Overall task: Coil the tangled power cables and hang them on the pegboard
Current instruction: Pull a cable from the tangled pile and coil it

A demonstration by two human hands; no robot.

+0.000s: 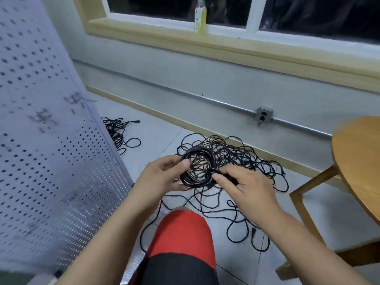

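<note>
The left hand point(162, 175) has a closed grip on the left side of a coil of black cable point(198, 150), fingers curled round the loops and thumb on top; the right hand point(246, 188) pinches a dark cable end against the coil's right side, so both grips are shut on the same bundle, held above the floor point(156, 140) just beyond a knee in red and black point(183, 233). At the far left a grey pegboard point(41, 120) leans, tilted; just right of its edge a small tangle of black cable point(117, 130) lies on the floor; further right, beneath and behind the coil, a larger tangle point(236, 153) sprawls over the tiles, its loops trailing near towards the knee; on the far wall a grey socket point(264, 114) sits on a metal conduit; above it a bottle point(200, 17) stands on the window sill; at the right edge stands a round wooden table point(357, 153).
</note>
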